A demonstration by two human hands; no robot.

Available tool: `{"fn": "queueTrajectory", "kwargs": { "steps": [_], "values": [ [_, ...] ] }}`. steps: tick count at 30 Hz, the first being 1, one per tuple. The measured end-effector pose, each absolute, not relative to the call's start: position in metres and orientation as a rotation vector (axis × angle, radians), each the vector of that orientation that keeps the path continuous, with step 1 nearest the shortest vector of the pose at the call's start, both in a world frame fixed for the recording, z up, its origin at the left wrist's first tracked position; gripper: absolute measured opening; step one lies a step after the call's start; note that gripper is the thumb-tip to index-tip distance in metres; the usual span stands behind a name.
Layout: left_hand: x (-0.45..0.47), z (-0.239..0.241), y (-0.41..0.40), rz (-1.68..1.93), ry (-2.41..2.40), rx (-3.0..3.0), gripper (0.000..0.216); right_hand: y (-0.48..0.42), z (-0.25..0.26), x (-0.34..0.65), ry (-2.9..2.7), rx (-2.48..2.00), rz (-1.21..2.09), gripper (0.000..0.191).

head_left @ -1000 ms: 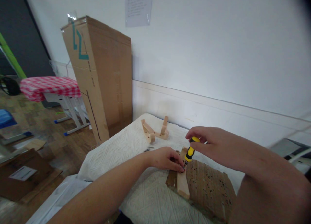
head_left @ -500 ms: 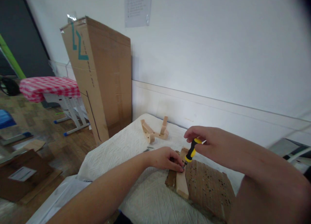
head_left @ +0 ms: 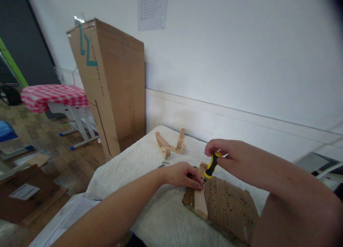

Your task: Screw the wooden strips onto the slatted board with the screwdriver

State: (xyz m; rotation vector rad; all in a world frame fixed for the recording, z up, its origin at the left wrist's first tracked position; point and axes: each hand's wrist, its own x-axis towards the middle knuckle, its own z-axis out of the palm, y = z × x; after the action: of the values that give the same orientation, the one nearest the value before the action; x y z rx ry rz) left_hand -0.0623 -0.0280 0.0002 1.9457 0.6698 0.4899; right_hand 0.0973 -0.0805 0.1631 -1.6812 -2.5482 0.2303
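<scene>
Tall cardboard carton (head_left: 111, 82) stands upright against the white wall at 10 o'clock of the work area, teal marking on its upper face; a printed sheet (head_left: 152, 8) hangs on the wall above it at 12 o'clock. Table with red-and-white checked cloth (head_left: 53, 95) sits well apart at 9 o'clock, on the wood floor. Work surface: white quilted cover (head_left: 139, 164). On it, at 5 o'clock of the hands, a pitted brown cardboard pad (head_left: 230, 207). A short wooden block (head_left: 200, 202) lies flat on the pad's left edge, long axis running 12 to 6 o'clock. Assembled wooden bracket piece (head_left: 170, 145) rests on the cover at 11 o'clock of the hands, near but apart from the block. Left hand (head_left: 182, 173): palm down, fingers together, fingertips pressed on the far end of the block. Right hand (head_left: 235, 157): fingers closed around the top of a yellow-and-black screwdriver (head_left: 210, 167), which is tilted, tip down at the block's far end just beside the left fingertips. Small dark metal fasteners (head_left: 163, 164) lie on the cover at 9 o'clock of the left hand; type not resolvable.
</scene>
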Motion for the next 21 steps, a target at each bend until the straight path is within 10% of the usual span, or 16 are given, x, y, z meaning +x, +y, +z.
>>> {"fn": "queueTrajectory", "kwargs": {
  "steps": [21],
  "values": [
    [-0.0612,-0.0032,-0.0253,0.491,0.601,1.964,0.015,-0.0779,0.1672,0.1018,-2.514,-1.782,0.273,0.023]
  ]
}}
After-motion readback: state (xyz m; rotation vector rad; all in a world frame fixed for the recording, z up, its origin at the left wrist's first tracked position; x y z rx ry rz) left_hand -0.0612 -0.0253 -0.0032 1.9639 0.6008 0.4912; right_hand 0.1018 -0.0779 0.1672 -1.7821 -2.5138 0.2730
